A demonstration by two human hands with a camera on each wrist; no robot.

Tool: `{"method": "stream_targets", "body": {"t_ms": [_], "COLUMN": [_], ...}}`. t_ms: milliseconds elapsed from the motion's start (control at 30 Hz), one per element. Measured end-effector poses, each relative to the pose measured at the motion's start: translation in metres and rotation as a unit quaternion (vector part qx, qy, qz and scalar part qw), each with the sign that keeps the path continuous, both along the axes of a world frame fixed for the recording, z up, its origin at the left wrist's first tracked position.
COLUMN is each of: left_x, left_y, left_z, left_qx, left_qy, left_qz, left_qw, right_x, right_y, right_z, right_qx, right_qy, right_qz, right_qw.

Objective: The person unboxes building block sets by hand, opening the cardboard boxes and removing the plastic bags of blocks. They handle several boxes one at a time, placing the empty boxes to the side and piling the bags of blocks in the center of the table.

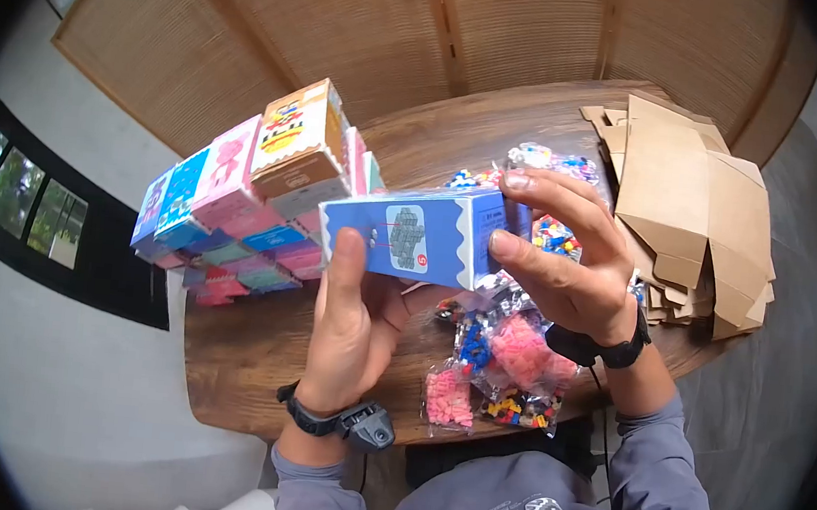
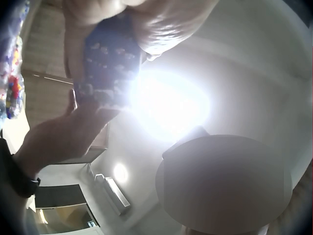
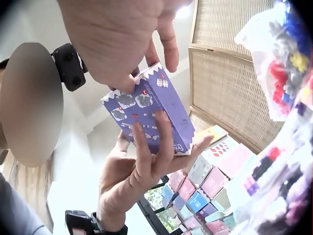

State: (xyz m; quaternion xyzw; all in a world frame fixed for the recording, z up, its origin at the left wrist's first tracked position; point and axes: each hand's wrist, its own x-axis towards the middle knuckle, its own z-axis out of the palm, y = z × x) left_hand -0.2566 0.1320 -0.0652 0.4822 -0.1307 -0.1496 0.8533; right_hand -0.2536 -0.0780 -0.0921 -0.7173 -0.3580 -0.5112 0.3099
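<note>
A small blue-purple cardboard box (image 1: 359,214) with white wavy borders is held up above the table, tilted. Printed grey block figures and red numbers show on its sides. My left hand (image 1: 348,337) grips the box's left part, thumb on the near face, fingers behind; in the right wrist view these fingers spread across a face with printed steps. My right hand (image 1: 582,275) pinches the box's right end between thumb and fingertips. From the left wrist the box (image 2: 110,58) looks dark and blurred, partly covered by the left hand.
Stacked colourful boxes (image 1: 227,161) stand at the table's left, a brown-and-white one (image 1: 302,139) on top. Clear bags of small bricks (image 1: 522,348) lie below and behind the right hand. Flattened brown cardboard (image 1: 695,202) is piled at the right of the wooden table (image 1: 243,367).
</note>
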Motion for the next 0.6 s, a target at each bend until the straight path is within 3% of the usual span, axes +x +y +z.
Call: {"method": "stream_targets", "body": {"t_ms": [200,333,400,433,533,600], "left_x": [-0.028,-0.033,-0.021,-0.012,0.034,0.055], "left_y": [0.022,0.037,0.071,0.088,0.175,0.216], "left_z": [0.032,0.065,0.084,0.095,0.115,0.129], "left_qx": [0.068,-0.021,-0.012,0.017,0.15,0.243], "left_qy": [-0.104,-0.027,-0.066,-0.081,-0.148,-0.111], "left_qz": [0.093,0.177,0.19,0.236,0.262,0.28], "left_qw": [0.988,0.984,0.98,0.968,0.942,0.922], "right_x": [-0.008,-0.017,-0.024,-0.028,-0.051,-0.064], "right_y": [0.029,0.043,0.043,0.036,0.006,-0.015], "right_z": [0.02,0.044,0.052,0.049,0.045,0.036], "right_qx": [-0.078,-0.095,-0.091,-0.086,-0.087,-0.096], "right_qy": [-0.098,-0.104,-0.103,-0.102,-0.037,-0.001], "right_qz": [0.039,0.04,0.037,0.037,0.005,-0.035], "right_qw": [0.991,0.989,0.99,0.99,0.996,0.995]}}
